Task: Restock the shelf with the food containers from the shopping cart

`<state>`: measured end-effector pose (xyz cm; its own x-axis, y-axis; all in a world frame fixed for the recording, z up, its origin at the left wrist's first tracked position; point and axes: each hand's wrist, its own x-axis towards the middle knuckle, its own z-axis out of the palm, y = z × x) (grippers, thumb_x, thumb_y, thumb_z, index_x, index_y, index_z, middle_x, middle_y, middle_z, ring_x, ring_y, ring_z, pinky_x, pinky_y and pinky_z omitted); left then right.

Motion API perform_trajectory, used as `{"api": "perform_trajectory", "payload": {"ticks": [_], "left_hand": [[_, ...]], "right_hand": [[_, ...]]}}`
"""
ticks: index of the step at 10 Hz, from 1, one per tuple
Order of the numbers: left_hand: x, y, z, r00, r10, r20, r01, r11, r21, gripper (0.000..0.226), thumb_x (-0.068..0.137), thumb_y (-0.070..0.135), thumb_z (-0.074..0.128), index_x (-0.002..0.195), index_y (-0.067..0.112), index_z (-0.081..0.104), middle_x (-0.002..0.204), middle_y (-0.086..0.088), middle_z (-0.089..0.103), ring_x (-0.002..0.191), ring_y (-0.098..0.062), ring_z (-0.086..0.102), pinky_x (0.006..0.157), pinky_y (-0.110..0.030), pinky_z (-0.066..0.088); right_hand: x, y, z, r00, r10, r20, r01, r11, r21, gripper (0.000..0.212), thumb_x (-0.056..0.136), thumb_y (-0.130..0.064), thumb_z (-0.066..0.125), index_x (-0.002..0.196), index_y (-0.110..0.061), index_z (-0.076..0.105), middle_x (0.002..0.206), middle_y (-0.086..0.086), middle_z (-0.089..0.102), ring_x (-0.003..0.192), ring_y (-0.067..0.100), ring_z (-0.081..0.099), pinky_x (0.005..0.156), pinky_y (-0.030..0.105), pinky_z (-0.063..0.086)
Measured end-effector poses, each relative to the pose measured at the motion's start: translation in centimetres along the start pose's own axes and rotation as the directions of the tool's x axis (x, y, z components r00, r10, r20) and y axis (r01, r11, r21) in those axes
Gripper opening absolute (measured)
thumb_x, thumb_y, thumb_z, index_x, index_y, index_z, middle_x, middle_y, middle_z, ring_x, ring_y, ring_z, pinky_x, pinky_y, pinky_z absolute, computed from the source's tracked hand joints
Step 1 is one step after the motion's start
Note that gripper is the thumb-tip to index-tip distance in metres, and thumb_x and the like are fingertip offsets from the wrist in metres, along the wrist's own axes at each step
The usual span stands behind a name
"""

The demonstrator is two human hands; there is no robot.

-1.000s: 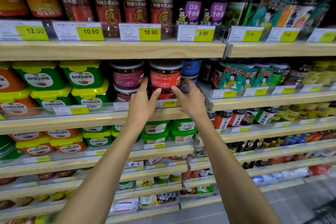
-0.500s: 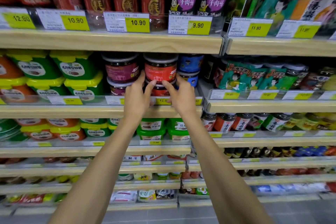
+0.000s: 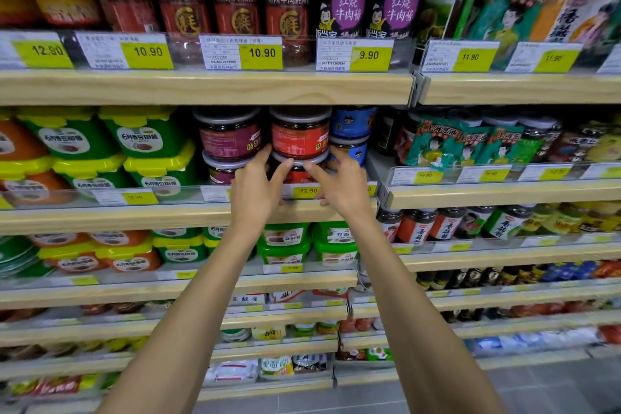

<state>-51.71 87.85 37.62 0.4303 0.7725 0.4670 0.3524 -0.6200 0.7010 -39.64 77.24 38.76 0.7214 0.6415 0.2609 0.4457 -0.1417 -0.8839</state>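
Two red-labelled jars with clear lids stand stacked on the second wooden shelf (image 3: 134, 217). The upper red jar (image 3: 300, 138) sits on the lower red jar (image 3: 299, 175), which is largely hidden behind my hands. My left hand (image 3: 255, 188) curls round the lower jar's left side, thumb on its front rim. My right hand (image 3: 346, 188) holds its right side, thumb pointing in at the lid. The shopping cart is out of view.
Maroon-labelled jars (image 3: 230, 141) stand stacked just left of the red ones and blue jars (image 3: 353, 124) just right. Green tubs with yellow lids (image 3: 148, 141) fill the shelf further left. A clear rail with a 12.90 price tag (image 3: 307, 191) runs along the shelf front.
Both hands have stayed at the lower red jar, their fingers closing in a little on its sides. The view has come closer to the shelf.
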Motion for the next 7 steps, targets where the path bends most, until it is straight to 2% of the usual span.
{"api": "perform_trajectory", "payload": {"ticks": [1, 2, 3, 4, 5, 6, 7], "left_hand": [[-0.2, 0.1, -0.2, 0.999, 0.03, 0.034, -0.028, 0.998, -0.054, 0.049, 0.091, 0.057, 0.061, 0.132, 0.03, 0.058, 0.103, -0.004, 0.075, 0.084, -0.022, 0.074, 0.07, -0.044, 0.06], [-0.2, 0.0, -0.3, 0.999, 0.038, 0.026, -0.037, 0.999, -0.034, 0.048, 0.089, 0.058, 0.061, 0.128, 0.029, 0.06, 0.106, -0.001, 0.075, 0.087, -0.022, 0.073, 0.075, -0.042, 0.059], [-0.5, 0.0, -0.5, 0.998, 0.03, 0.047, -0.027, 0.998, -0.063, 0.056, 0.086, 0.065, 0.056, 0.131, 0.031, 0.058, 0.107, 0.003, 0.075, 0.097, -0.019, 0.072, 0.074, -0.043, 0.06], [-0.5, -0.4, -0.9, 0.994, 0.025, 0.109, -0.015, 0.995, -0.096, 0.064, 0.085, 0.067, 0.056, 0.14, 0.033, 0.052, 0.122, 0.003, 0.071, 0.113, -0.015, 0.068, 0.075, -0.045, 0.061], [-0.7, 0.0, -2.1, 0.979, 0.025, 0.203, -0.005, 0.995, -0.1, 0.065, 0.091, 0.055, 0.063, 0.147, 0.028, 0.046, 0.134, 0.002, 0.065, 0.121, -0.017, 0.063, 0.094, -0.043, 0.055], [-1.0, -0.3, -3.2, 0.962, 0.055, 0.266, -0.027, 0.994, -0.108, 0.071, 0.093, 0.051, 0.063, 0.153, 0.022, 0.04, 0.141, -0.001, 0.06, 0.126, -0.018, 0.059, 0.102, -0.043, 0.05], [-1.5, -0.1, -4.7, 0.951, 0.039, 0.307, -0.037, 0.999, -0.012, 0.07, 0.095, 0.047, 0.062, 0.153, 0.017, 0.039, 0.143, -0.005, 0.058, 0.132, -0.02, 0.055, 0.105, -0.039, 0.046]], "right_hand": [[-0.1, -0.2, 0.2, 1.0, -0.009, -0.015, 0.009, 1.0, -0.006, 0.043, 0.09, -0.039, 0.071, 0.126, -0.019, 0.06, 0.1, 0.004, 0.073, 0.043, 0.016, 0.066, 0.042, 0.035, 0.056], [-0.6, -0.5, 0.2, 0.999, -0.023, -0.024, 0.023, 1.0, 0.007, 0.041, 0.09, -0.037, 0.073, 0.124, -0.018, 0.06, 0.1, 0.002, 0.072, 0.042, 0.015, 0.065, 0.044, 0.036, 0.056], [-1.2, -0.6, 0.2, 1.0, -0.021, -0.018, 0.022, 0.999, 0.027, 0.048, 0.091, -0.034, 0.073, 0.134, -0.019, 0.056, 0.108, -0.005, 0.068, 0.043, 0.015, 0.065, 0.044, 0.031, 0.056], [-1.6, -0.7, 0.1, 1.0, -0.005, 0.012, 0.005, 0.999, 0.046, 0.056, 0.092, -0.032, 0.072, 0.142, -0.019, 0.05, 0.124, -0.005, 0.065, 0.047, 0.012, 0.065, 0.042, 0.026, 0.052], [-2.0, -1.2, -0.4, 0.999, 0.023, 0.044, -0.022, 1.0, -0.018, 0.058, 0.093, -0.034, 0.07, 0.144, -0.019, 0.047, 0.133, -0.002, 0.061, 0.06, 0.021, 0.069, 0.048, 0.031, 0.055], [-2.5, -1.2, -0.8, 0.999, 0.03, 0.033, -0.026, 0.993, -0.118, 0.062, 0.094, -0.04, 0.068, 0.146, -0.015, 0.046, 0.14, 0.005, 0.059, 0.081, 0.03, 0.074, 0.073, 0.048, 0.06], [-3.4, -1.7, -1.1, 0.998, 0.032, 0.051, -0.016, 0.958, -0.286, 0.071, 0.092, -0.047, 0.066, 0.15, -0.014, 0.041, 0.143, 0.008, 0.056, 0.116, 0.033, 0.064, 0.091, 0.052, 0.055]]}}
